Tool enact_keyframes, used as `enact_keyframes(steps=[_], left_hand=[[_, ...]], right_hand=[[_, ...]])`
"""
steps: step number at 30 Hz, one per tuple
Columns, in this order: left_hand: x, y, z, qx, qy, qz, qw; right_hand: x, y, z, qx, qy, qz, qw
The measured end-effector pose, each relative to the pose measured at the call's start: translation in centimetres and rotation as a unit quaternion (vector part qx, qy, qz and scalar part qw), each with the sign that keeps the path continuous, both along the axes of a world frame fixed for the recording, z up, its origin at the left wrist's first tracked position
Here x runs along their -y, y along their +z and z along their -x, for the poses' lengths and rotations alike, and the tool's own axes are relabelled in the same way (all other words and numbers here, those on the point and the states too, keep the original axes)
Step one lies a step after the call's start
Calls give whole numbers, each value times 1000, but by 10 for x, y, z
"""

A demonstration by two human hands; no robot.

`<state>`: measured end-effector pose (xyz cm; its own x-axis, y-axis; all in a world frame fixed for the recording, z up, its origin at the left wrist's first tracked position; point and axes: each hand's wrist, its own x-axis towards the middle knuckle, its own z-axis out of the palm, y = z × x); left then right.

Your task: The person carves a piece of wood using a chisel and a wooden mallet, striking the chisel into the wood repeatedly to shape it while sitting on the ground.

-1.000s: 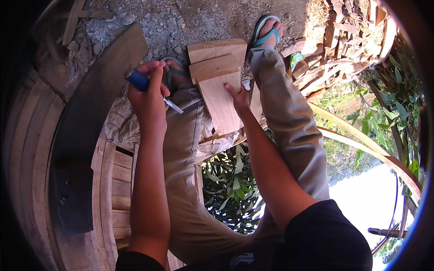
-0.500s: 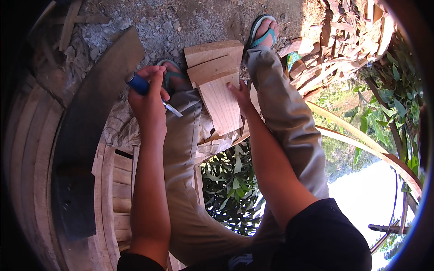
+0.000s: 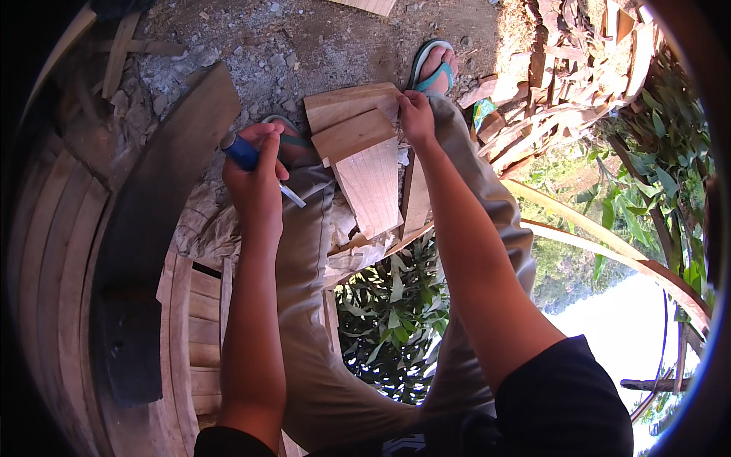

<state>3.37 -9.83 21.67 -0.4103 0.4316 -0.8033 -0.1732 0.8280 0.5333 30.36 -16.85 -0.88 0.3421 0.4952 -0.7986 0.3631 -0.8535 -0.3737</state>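
Note:
My left hand [image 3: 257,183] is closed around a chisel with a blue handle [image 3: 241,152]; its narrow metal blade [image 3: 292,196] points down toward my left trouser leg, apart from the wood. Between my legs lies a stack of pale wooden pieces. A thick wooden block [image 3: 324,113] sits at its far side, a thin flat wood piece [image 3: 354,135] overlaps it, and a wider board [image 3: 371,186] slopes toward me. My right hand [image 3: 416,119] pinches the right end of the far block, thumb and fingers at its corner.
A long dark plank [image 3: 164,152] curves along the left, beside stacked timber slats [image 3: 46,251]. Sandalled feet [image 3: 435,67] rest on dusty ground. Wood scraps [image 3: 563,84] pile up at the far right, leafy branches [image 3: 655,167] below them. Another pale board [image 3: 367,5] shows at the top edge.
My right hand has left the sloping board and moved away from me to the far block's right end. The thin piece has shifted slightly. My left hand has barely moved with the chisel.

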Motion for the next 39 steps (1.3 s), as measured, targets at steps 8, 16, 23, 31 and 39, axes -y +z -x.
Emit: enact_keyframes(steps=[8, 16, 23, 31, 39], left_hand=[[7, -2, -5, 18, -6, -6, 1000], [-3, -3, -22, 15, -40, -10, 999], [-6, -2, -31, -4, -72, 16, 997], [-14, -29, -51, 19, -149, 31, 988], [-100, -124, -44, 0, -423, 5, 906]], right_hand=[[-85, 2, -19, -136, 122, 58, 981], [-95, 31, -69, -82, 42, 7, 996], [-21, -34, -158, 84, -163, 167, 969], [-57, -87, -217, 47, -246, 158, 955], [-62, -88, -227, 79, -389, 85, 914]])
